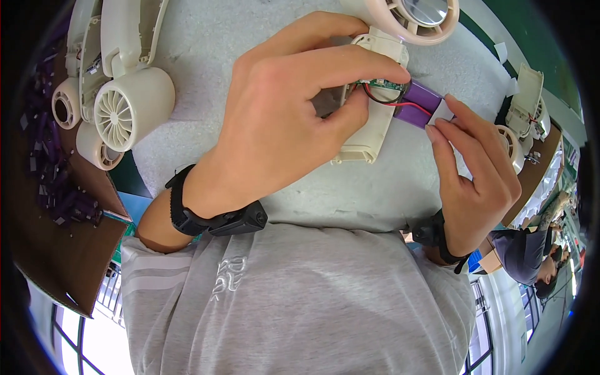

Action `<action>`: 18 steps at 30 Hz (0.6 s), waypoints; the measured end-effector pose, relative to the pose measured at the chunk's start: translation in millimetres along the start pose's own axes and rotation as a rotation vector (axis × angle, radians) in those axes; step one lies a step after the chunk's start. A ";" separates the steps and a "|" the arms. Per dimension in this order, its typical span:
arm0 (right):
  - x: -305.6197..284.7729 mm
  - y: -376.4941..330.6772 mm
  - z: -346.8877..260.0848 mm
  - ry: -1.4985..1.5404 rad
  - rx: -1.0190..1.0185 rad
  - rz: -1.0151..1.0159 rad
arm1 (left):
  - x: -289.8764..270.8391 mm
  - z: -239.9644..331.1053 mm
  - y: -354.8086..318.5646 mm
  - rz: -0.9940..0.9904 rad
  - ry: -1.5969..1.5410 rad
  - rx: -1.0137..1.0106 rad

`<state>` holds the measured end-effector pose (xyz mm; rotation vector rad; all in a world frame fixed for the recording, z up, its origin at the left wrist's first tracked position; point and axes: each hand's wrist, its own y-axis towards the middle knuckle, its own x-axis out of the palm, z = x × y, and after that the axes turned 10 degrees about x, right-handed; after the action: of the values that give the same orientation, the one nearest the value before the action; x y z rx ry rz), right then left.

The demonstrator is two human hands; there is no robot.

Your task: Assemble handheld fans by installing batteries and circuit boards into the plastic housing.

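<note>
My left hand (281,106) curls over a cream fan housing half (362,140). Its thumb and index finger close on a small green circuit board (380,82). Red and black wires run from the board to a purple battery (420,103), which sticks out to the right of the housing. My right hand (478,162) pinches the battery's outer end, where a white square patch (442,112) shows; whether that patch is stuck down I cannot tell. Part of the housing and board is hidden under my left hand.
A cream fan head (415,19) sits just beyond the housing. Several fan bodies (134,109) stand at the left, beside a cardboard box (81,250) of purple batteries. More fan parts (525,112) lie at the right edge, and a person (525,256) is farther right.
</note>
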<state>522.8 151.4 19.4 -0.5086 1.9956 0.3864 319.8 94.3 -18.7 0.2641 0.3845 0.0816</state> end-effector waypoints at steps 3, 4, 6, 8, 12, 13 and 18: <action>1.8 -1.7 -1.2 -0.031 0.004 0.013 | -3.4 12.2 5.8 -0.107 0.123 -0.085; 2.9 -2.5 -1.6 -0.046 -0.015 0.025 | -2.2 9.5 4.4 -0.108 0.124 -0.082; 3.7 -3.3 -2.8 -0.061 -0.034 0.040 | 3.2 -1.8 0.9 -0.010 0.064 0.016; 3.8 -3.8 -4.4 -0.075 0.018 0.040 | 3.2 -2.8 -2.7 0.041 0.036 0.067; -2.2 -2.5 -2.2 -0.060 0.010 0.002 | -0.7 7.6 2.6 -0.030 0.051 -0.056; -3.0 -2.1 -1.6 -0.048 -0.006 -0.019 | 1.4 1.9 0.7 -0.023 0.029 -0.043; -0.1 -3.1 -1.1 -0.021 0.032 -0.002 | -2.3 3.9 1.0 -0.022 0.024 -0.017</action>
<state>523.6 148.3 19.8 -0.4848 1.9780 0.3565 319.2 94.0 -14.1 0.2420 0.4101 0.0669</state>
